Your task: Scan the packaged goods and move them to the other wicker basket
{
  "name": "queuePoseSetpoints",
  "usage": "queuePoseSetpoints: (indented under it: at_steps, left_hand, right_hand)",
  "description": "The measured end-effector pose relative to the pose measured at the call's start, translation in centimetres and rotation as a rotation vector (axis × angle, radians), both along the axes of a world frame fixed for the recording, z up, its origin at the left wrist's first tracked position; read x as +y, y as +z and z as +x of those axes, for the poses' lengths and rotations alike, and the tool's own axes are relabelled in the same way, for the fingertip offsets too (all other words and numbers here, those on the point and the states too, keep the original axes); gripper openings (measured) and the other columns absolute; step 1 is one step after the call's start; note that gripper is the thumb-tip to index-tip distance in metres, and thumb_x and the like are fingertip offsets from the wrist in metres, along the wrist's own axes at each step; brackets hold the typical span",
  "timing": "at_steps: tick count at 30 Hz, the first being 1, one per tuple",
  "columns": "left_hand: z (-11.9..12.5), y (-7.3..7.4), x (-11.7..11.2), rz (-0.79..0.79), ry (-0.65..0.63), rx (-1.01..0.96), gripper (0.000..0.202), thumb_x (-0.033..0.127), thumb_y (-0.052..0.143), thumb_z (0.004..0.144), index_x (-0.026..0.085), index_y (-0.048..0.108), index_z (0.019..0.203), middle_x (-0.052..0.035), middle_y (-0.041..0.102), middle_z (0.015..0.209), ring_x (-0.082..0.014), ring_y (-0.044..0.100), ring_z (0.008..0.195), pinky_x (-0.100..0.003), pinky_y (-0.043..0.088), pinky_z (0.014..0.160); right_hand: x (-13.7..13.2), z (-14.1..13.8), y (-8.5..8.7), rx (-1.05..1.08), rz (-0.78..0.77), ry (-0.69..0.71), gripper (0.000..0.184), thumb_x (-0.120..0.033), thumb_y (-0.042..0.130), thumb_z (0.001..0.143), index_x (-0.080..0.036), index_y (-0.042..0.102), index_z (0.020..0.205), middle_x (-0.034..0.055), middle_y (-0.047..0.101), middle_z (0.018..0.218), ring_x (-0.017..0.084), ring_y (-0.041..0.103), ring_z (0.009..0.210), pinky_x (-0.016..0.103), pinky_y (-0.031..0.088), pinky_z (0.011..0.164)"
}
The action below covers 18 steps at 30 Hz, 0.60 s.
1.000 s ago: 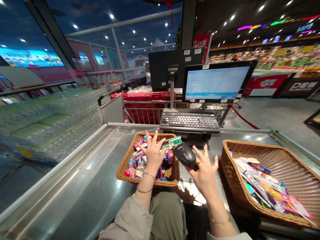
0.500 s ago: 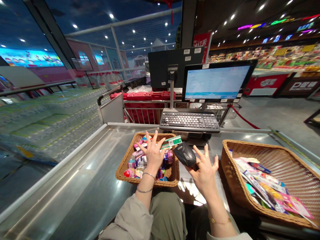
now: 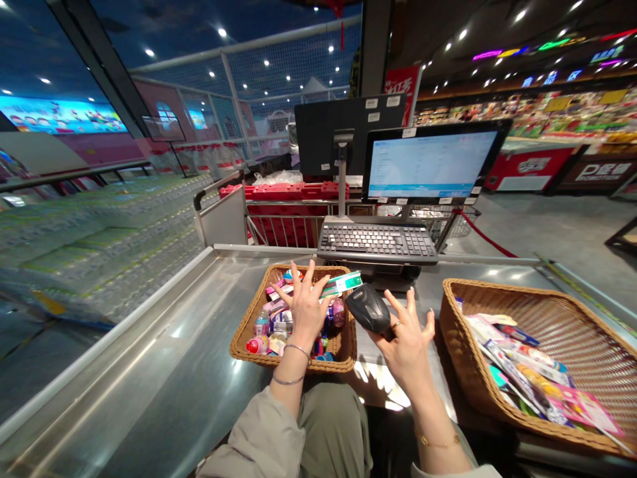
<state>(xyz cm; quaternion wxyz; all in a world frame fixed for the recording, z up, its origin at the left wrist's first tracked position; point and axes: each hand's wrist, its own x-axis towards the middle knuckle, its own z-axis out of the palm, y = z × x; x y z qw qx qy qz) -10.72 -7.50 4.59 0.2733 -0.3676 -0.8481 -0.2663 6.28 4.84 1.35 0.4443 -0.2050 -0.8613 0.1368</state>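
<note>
Over the left wicker basket (image 3: 237, 346), my left hand (image 3: 306, 309) pinches a slim green and white package (image 3: 343, 284) between thumb and index finger, the other fingers spread. Its printed label faces the scanner and is washed out by bright light. In my right hand (image 3: 405, 342) is a black handheld barcode scanner (image 3: 368, 308), its head pointing left at the package. Part of its grip is hidden behind my fingers. Beneath my left hand the basket holds small colourful packets and bottles, among them a pink-topped one (image 3: 257, 344).
A second wicker basket (image 3: 455, 352) with toothbrush-like blister packs (image 3: 527, 372) stands on the right. Behind the baskets are a keyboard (image 3: 378, 240) and a lit monitor (image 3: 430, 162). The steel counter (image 3: 164, 372) extends to the left, with a metal cart (image 3: 221, 209) beyond it.
The package's label has become brightly lit, and its printed marks are now harder to see. Both hands and the scanner have stayed almost still.
</note>
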Motion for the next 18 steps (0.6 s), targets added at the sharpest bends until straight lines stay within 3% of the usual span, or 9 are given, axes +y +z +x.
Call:
queuePoseSetpoints:
  at_steps: [18]
  left_hand:
    - [-0.17, -0.35, 0.16, 0.031, 0.009, -0.007, 0.036, 0.034, 0.077, 0.083, 0.033, 0.073, 0.119, -0.006, 0.046, 0.157, -0.0402, 0.017, 0.155, -0.08, -0.011, 0.112]
  right_hand:
    - [-0.01, 0.15, -0.07, -0.016, 0.002, 0.008, 0.014, -0.034, 0.064, 0.089, -0.021, 0.069, 0.09, 0.0124, 0.061, 0.144, 0.042, 0.028, 0.152, 0.08, 0.012, 0.113]
